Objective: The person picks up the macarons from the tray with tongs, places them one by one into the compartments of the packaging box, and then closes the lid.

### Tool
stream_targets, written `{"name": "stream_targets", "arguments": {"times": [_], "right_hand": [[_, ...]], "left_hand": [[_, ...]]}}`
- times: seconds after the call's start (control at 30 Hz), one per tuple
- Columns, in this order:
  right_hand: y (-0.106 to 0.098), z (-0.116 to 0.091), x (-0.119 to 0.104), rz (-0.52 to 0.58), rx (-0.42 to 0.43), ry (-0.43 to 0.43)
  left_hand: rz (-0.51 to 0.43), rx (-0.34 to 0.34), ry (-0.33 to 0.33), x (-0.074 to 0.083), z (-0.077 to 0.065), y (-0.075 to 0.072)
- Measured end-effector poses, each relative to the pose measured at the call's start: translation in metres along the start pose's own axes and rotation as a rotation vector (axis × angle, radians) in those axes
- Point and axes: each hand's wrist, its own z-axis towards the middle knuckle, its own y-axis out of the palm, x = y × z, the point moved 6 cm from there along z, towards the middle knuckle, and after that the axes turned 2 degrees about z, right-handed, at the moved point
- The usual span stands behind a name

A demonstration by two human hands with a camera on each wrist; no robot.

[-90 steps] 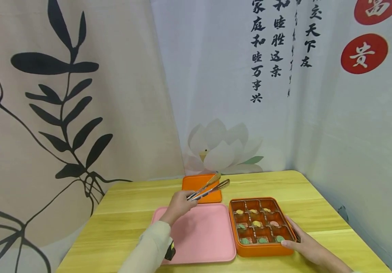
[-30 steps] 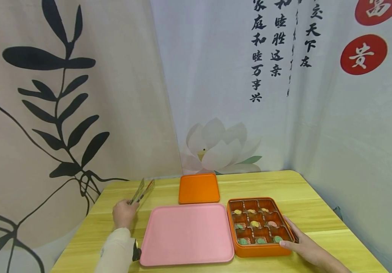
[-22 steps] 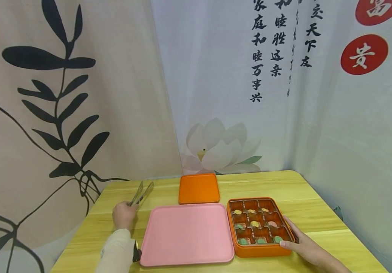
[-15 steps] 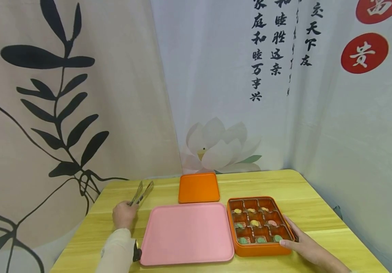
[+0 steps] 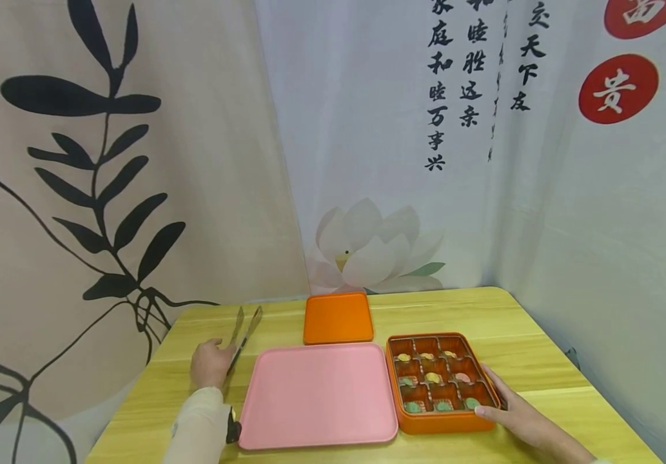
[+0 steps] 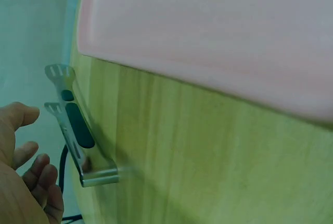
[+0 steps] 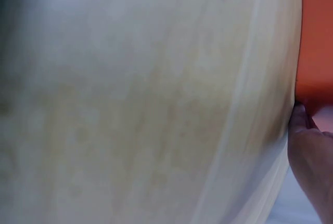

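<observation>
My left hand [image 5: 211,365] is over the table's left side, right beside metal tongs [image 5: 244,343] that lie with their slotted ends pointing away. In the left wrist view the tongs [image 6: 78,125] show dark green grip pads and rest on the wood, apart from my loosely bent fingers [image 6: 39,174]. My right hand [image 5: 512,412] grips the near right corner of an orange box [image 5: 445,423], thumb at the front rim and fingers along the side. Small yellow, green and pink pieces sit in the box's clear divided insert. The right wrist view shows the box's orange wall [image 7: 318,41] beside my fingers.
A pink tray [image 5: 318,396] lies between the tongs and the box. Behind it is a flat orange lid-like piece [image 5: 338,319]. The wooden table [image 5: 454,312] ends at a printed cloth backdrop [image 5: 367,161].
My left hand has carried the tongs from above the pink tray to the table's left side. Within the last half second its fingers have loosened and let go. My right hand stays at the box.
</observation>
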Motion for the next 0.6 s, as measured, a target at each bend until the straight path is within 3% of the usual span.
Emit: {"name": "stream_targets", "arguments": {"times": [0.13, 0.37, 0.6], "right_hand": [[0.001, 0.002, 0.001, 0.012, -0.007, 0.005], [0.000, 0.003, 0.003, -0.018, -0.013, 0.016], [0.001, 0.001, -0.004, -0.047, -0.028, 0.017]], "left_hand": [[-0.002, 0.005, 0.005, 0.003, 0.002, -0.002], [-0.019, -0.050, 0.020, 0.013, 0.005, 0.001], [-0.019, -0.044, 0.044, 0.025, 0.007, -0.004]]}}
